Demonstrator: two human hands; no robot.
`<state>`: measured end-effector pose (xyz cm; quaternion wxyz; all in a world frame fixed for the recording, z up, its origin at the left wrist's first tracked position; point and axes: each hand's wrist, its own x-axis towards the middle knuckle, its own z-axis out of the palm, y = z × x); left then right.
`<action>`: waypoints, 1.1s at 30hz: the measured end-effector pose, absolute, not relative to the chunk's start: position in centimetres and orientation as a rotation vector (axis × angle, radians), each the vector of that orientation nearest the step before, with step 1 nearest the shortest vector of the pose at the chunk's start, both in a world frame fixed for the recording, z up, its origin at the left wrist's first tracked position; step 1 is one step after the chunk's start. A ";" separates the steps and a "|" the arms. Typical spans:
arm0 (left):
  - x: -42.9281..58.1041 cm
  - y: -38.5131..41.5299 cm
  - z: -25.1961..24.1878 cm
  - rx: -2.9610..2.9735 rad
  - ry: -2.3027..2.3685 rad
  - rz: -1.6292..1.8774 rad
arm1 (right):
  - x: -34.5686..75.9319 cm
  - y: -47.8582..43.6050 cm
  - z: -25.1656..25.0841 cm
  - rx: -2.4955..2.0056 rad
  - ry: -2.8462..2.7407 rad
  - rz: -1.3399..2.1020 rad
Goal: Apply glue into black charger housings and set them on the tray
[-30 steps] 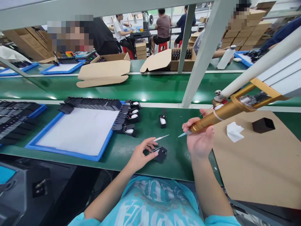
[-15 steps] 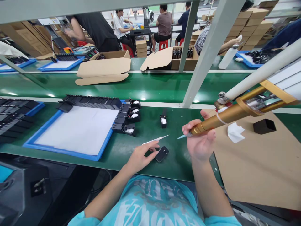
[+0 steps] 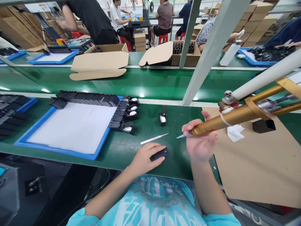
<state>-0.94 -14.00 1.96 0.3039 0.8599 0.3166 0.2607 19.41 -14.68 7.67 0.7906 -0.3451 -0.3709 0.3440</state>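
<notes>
My left hand rests on the bench with thumb and fingers around a small black plastic casing, which it partly covers. Just beyond the fingers lies a pair of metal tweezers. My right hand, palm turned up, has its fingers closed around the front of a gold dispensing gun. The gun's light-blue nozzle tip points left, apart from the casing. Farther back stands another black casing with its lid raised and a white part inside.
A blue-rimmed tray on the left carries rows of black casings. Cardboard covers the bench at right, with crumpled white paper and a black box on it. A metal post rises behind. Co-workers sit across the green conveyor.
My left hand has moved slightly right, from beside the black casing to around it. The tweezers now show in full. My right hand and the gun stay nearly where they were.
</notes>
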 end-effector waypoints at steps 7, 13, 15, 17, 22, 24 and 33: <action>-1.6 -12.9 2.7 1.926 0.726 0.600 | 19.3 -14.7 7.7 -0.743 -0.800 0.735; -1.4 -12.9 3.3 1.969 0.556 0.550 | 19.2 -14.7 7.8 -0.702 -0.814 0.740; -1.4 -12.6 3.3 1.965 0.513 0.529 | 19.2 -14.7 7.8 -0.724 -0.813 0.730; -1.3 -12.1 2.8 1.926 0.502 0.530 | 19.2 -14.7 7.8 -0.725 -0.812 0.729; -0.9 -12.1 0.6 1.630 0.701 0.622 | 19.3 -14.6 7.7 -0.698 -0.813 0.742; -1.2 -12.5 0.3 1.633 0.752 0.654 | 19.4 -14.5 7.5 -0.695 -0.819 0.732; -1.1 -15.3 -0.4 2.143 0.890 0.487 | 18.8 -15.0 8.1 -0.634 -0.810 0.820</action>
